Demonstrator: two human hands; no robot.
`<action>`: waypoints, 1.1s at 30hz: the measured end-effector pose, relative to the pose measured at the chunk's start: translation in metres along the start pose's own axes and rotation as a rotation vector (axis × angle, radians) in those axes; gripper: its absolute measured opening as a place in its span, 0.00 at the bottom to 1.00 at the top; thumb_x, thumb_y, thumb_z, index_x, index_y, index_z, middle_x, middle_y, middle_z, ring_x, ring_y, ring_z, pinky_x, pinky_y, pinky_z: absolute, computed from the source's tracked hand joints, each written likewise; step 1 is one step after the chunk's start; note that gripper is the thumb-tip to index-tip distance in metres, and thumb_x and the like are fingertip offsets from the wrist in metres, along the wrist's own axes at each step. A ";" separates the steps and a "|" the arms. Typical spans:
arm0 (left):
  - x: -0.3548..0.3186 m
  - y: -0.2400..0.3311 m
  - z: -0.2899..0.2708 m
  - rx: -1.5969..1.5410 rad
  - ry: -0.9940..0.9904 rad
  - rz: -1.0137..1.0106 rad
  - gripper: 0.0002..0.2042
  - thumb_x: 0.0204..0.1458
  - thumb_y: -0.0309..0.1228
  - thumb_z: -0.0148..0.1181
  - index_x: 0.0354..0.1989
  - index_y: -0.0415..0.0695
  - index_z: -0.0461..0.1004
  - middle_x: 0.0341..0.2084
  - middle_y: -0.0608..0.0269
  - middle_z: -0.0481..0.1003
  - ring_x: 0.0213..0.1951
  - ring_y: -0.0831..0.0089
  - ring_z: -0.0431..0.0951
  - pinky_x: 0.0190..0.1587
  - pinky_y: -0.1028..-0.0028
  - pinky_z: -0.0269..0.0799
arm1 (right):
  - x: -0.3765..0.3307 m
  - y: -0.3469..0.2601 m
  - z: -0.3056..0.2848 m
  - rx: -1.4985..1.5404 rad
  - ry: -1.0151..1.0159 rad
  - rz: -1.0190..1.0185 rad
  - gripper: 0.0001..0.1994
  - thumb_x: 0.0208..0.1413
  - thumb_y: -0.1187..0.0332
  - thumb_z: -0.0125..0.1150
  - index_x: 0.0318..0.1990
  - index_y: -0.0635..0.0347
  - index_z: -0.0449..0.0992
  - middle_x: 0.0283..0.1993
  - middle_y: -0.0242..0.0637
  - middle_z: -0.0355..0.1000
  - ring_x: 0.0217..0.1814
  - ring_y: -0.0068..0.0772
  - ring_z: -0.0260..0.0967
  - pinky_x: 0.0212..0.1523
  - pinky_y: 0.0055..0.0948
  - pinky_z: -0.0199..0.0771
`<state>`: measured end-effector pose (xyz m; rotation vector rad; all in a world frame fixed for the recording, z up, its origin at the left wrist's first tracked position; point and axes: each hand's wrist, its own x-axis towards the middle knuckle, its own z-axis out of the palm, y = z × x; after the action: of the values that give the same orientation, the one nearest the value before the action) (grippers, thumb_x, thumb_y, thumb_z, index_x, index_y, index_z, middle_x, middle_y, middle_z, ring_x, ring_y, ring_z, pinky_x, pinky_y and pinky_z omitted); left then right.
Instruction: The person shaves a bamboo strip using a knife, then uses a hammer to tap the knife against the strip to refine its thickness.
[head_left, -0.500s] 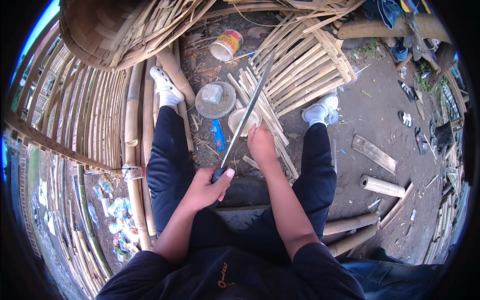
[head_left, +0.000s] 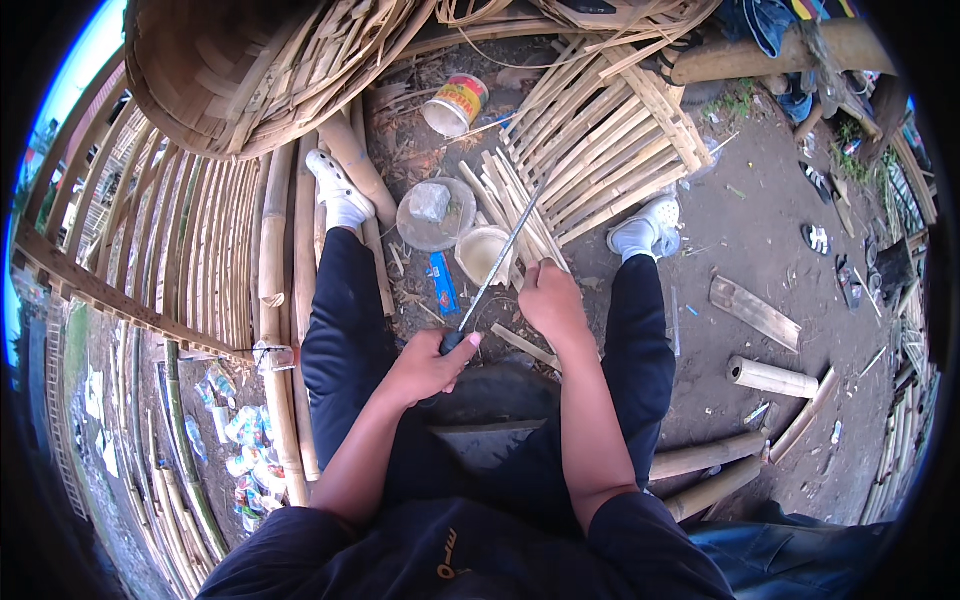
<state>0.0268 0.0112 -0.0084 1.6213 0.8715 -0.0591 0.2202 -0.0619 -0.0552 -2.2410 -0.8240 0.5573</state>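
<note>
My left hand is wrapped round the dark handle of a machete, its long thin blade slanting up and away to the right. Held just right of the blade, my right hand is closed; whatever its fingers grip, if anything, is hidden. Beyond the blade lies a cream bowl, and several split bamboo strips extend past my right hand. A pale stone rests on a round grey disc left of the bowl, with a blue packet below it.
A bamboo slat panel lies ahead, near a printed bucket. Woven bamboo baskets fill the top left. Bamboo poles run beside my left leg; cut bamboo pieces and sandals lie on the right.
My right hand has moved right and slightly toward me, away from the bowl. The machete blade has turned and now looks thinner, with its tip lower; my left hand still grips the handle.
</note>
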 end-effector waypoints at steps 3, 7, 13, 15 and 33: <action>0.000 0.003 -0.001 -0.025 -0.001 -0.013 0.20 0.60 0.44 0.54 0.21 0.41 0.65 0.14 0.70 0.64 0.15 0.81 0.65 0.19 0.78 0.61 | -0.028 -0.042 -0.038 0.125 -0.124 0.112 0.16 0.60 0.61 0.52 0.35 0.69 0.74 0.24 0.53 0.73 0.32 0.56 0.73 0.39 0.43 0.71; 0.002 0.005 -0.019 -0.069 -0.055 0.003 0.22 0.59 0.47 0.54 0.23 0.38 0.68 0.14 0.69 0.64 0.14 0.80 0.64 0.18 0.76 0.61 | -0.033 -0.057 -0.051 0.275 0.340 -0.245 0.14 0.60 0.63 0.50 0.37 0.68 0.74 0.28 0.53 0.72 0.38 0.60 0.70 0.48 0.51 0.66; 0.010 0.034 -0.060 -0.074 -0.201 -0.083 0.22 0.59 0.47 0.54 0.23 0.39 0.67 0.14 0.70 0.62 0.15 0.79 0.64 0.18 0.76 0.61 | 0.069 -0.063 -0.068 -0.320 0.526 -0.978 0.16 0.60 0.63 0.47 0.29 0.67 0.76 0.26 0.48 0.72 0.52 0.47 0.66 0.61 0.43 0.55; 0.013 0.036 -0.075 0.059 -0.210 -0.034 0.22 0.60 0.47 0.53 0.22 0.39 0.67 0.14 0.70 0.63 0.16 0.79 0.65 0.20 0.76 0.63 | 0.085 -0.069 -0.069 -0.529 0.225 -0.863 0.21 0.60 0.61 0.44 0.23 0.66 0.76 0.25 0.49 0.71 0.49 0.47 0.68 0.61 0.44 0.53; 0.053 0.011 -0.088 0.704 0.427 0.004 0.18 0.36 0.41 0.62 0.31 0.39 0.80 0.30 0.44 0.78 0.40 0.52 0.79 0.47 0.61 0.73 | 0.087 -0.095 -0.040 -0.679 0.325 -0.761 0.21 0.52 0.59 0.48 0.10 0.57 0.74 0.12 0.44 0.69 0.15 0.45 0.69 0.24 0.38 0.71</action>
<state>0.0340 0.1141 -0.0023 2.3450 1.2638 -0.0155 0.2670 0.0346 0.0264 -2.2191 -1.7372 -0.5035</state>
